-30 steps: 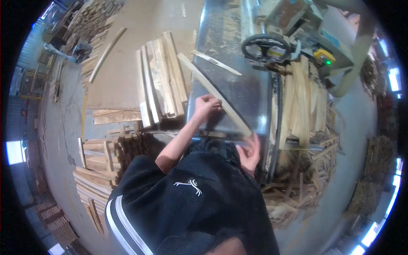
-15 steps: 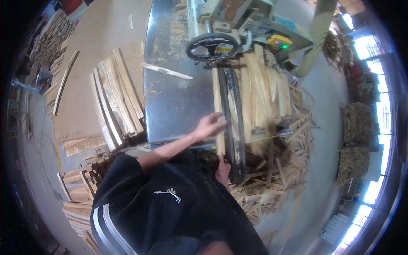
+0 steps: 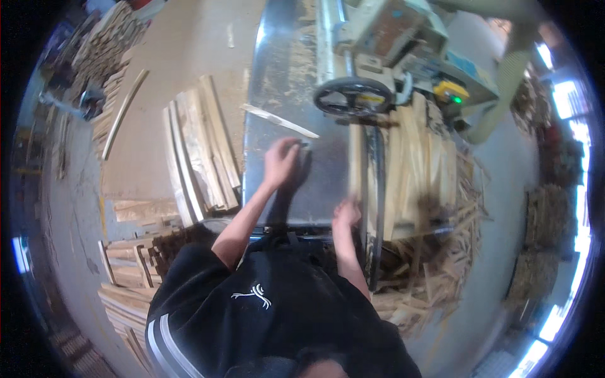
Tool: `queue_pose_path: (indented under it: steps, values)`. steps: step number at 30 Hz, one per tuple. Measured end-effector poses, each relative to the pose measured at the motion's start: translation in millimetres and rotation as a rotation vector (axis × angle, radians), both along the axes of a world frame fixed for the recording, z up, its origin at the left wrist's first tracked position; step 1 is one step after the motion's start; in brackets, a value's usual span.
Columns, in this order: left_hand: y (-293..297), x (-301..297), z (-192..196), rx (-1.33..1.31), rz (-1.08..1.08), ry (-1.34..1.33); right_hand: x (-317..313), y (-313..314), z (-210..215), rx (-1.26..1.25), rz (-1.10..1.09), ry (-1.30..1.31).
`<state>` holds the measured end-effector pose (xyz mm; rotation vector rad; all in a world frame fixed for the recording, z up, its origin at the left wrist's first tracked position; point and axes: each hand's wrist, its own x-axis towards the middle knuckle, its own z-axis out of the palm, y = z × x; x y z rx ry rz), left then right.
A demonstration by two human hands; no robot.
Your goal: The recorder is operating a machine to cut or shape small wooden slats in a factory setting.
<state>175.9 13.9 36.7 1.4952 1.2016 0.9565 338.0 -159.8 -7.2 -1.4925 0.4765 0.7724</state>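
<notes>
My left hand point(image 3: 282, 162) hovers over the grey metal machine table point(image 3: 328, 189), its fingers loosely bent and apart with nothing between them. Just beyond it lies a thin pale offcut point(image 3: 280, 121), not touched. My right hand point(image 3: 346, 214) is closed at the near end of a long pale wooden strip point(image 3: 356, 157), slightly blurred. This strip runs alongside a dark guide rail point(image 3: 379, 189), and its far end passes under the machine behind a black handwheel point(image 3: 353, 97).
Several cut strips point(image 3: 201, 151) lie on a brown board point(image 3: 183, 57) at the left. More strips point(image 3: 413, 157) rest right of the rail, above a heap of offcuts point(image 3: 435, 277). A ribbed hose point(image 3: 507, 82) hangs at the far right.
My left hand has let go of the wooden strip and moved left toward the offcut. My right hand has moved forward, and the strip has slid farther under the machine. The view has shifted.
</notes>
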Motion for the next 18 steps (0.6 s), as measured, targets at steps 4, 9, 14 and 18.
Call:
queue_pose_path:
  steps: [4,9,14,18]
  values:
    - [30.5,-116.4,9.7,0.654,0.419,0.563,-15.7,2.2,-10.7,-0.021,-0.034,-0.148]
    - [26.7,-187.2,4.2,0.222,0.683,0.929,-9.0,0.7,-4.9,-0.023,0.004,-0.175]
    - [30.1,-218.4,-25.5,-0.021,0.605,0.585,-12.9,4.6,12.5,-0.033,0.071,-0.122]
    - [33.5,-209.6,-25.1,0.026,0.558,0.638,-6.6,-0.2,13.4,0.083,0.003,-0.090]
